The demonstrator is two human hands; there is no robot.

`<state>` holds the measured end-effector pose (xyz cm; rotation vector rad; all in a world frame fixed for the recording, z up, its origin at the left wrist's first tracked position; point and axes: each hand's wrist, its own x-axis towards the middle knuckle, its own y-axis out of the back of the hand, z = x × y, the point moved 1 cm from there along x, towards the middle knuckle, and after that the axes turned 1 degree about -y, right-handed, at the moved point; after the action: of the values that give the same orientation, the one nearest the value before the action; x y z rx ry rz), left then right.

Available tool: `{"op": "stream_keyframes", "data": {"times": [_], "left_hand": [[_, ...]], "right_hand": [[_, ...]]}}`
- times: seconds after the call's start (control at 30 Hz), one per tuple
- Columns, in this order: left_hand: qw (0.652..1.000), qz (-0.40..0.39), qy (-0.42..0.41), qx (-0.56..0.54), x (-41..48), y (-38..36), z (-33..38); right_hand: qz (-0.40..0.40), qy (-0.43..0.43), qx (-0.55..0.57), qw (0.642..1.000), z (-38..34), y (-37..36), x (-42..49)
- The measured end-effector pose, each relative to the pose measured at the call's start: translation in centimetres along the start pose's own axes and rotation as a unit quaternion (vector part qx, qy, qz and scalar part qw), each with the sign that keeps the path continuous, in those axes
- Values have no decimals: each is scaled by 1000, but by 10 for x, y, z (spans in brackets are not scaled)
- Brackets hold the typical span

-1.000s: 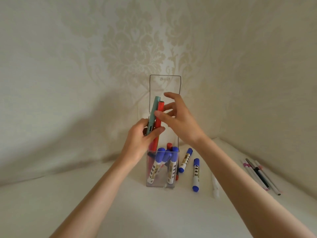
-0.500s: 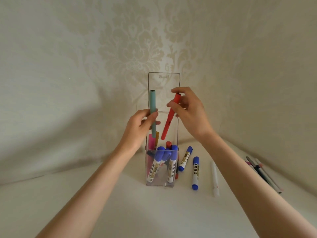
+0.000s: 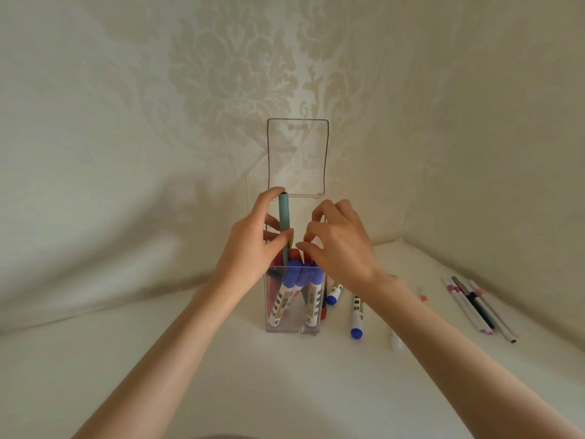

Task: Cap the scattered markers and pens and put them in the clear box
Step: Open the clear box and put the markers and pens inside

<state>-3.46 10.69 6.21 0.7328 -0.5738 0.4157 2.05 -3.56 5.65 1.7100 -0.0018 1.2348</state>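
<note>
The clear box point(image 3: 285, 326) stands upright on the white surface with its lid point(image 3: 297, 156) flipped up behind it. Several blue-capped markers point(image 3: 292, 275) lean inside. My left hand point(image 3: 250, 248) grips a teal pen point(image 3: 284, 217) upright, its lower end inside the box mouth. My right hand point(image 3: 342, 245) hovers over the box's right side, fingertips pinched on the top of a red pen point(image 3: 308, 257) that is sunk into the box. Two blue-capped markers point(image 3: 356, 315) lie just right of the box.
A white pen point(image 3: 395, 342) with an orange end point(image 3: 424, 298) lies partly under my right forearm. Several thin pens point(image 3: 471, 305) lie in a bundle at the far right. Patterned walls close in behind and to the right.
My right hand has lowered the red pen from above the box down into it. My left hand has pushed the teal pen lower into the box mouth.
</note>
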Motion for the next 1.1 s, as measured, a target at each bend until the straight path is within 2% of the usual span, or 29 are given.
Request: {"op": "stream_keyframes", "data": {"times": [0.07, 0.17, 0.3, 0.37, 0.43, 0.47, 0.53, 0.6, 0.67, 0.77, 0.9, 0.97, 1.1], "left_hand": [[997, 15, -27, 69, -4, 0, 0], [970, 17, -92, 223, -10, -2, -7], [953, 4, -87, 290, -22, -5, -17], [956, 52, -95, 273, -28, -4, -11], [968, 91, -118, 204, -38, -7, 2], [975, 81, -134, 156, -44, -12, 9], [987, 3, -147, 69, -60, -32, 27], [989, -102, -105, 12, -71, -64, 35], [989, -146, -36, -5, -72, -98, 34], [985, -144, 70, 69, -52, -144, 17], [936, -197, 216, 198, -25, -186, 4], [922, -213, 235, 223, -19, -197, 1], [915, -204, 199, 286, -11, -201, -5]], "right_hand": [[-19, -11, 9, 1000, 4, -2, -5], [-39, -33, 73, 996, 10, 4, -12], [3, -78, 132, 988, 27, 24, -25], [-17, -130, 122, 984, 44, 29, -35], [-72, -220, 96, 968, 69, 26, -48], [-103, -271, 85, 953, 83, 23, -57], [-173, -354, 60, 917, 108, 17, -78], [-232, -401, 34, 885, 124, 12, -98], [-256, -433, 34, 864, 130, 5, -113], [-262, -464, 9, 846, 127, -7, -122], [-278, -485, -32, 829, 116, -21, -121], [-276, -486, -5, 829, 115, -24, -118], [-285, -471, 68, 832, 114, -27, -117]]}}
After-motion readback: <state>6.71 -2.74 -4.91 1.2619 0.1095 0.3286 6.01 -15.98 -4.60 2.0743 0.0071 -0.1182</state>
